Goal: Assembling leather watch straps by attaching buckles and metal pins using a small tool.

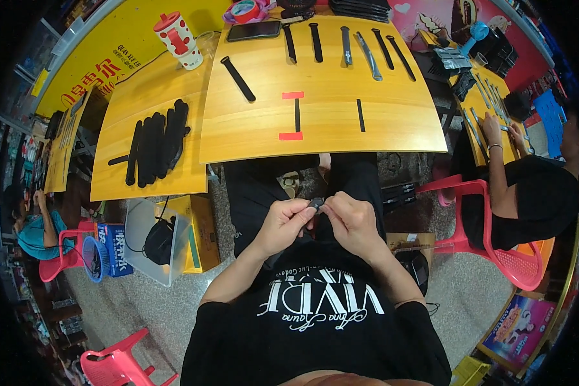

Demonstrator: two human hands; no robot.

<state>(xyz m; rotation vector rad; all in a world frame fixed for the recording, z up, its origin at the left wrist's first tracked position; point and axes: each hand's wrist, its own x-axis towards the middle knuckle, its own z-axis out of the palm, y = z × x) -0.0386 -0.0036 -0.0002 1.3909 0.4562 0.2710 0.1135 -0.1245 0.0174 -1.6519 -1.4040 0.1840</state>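
Yellow wood-grained tabletop (257, 138) in a cluttered workroom, slim black straps (238, 79) laid across it, two short red tape strips (291, 136) nearer its edge; below that edge, above black trousers (251, 193), the left hand (284, 222) pinches a small dark piece (316, 203) between thumb and finger; the right hand (354, 222) curls against its other side, whether pinching too I cannot tell.
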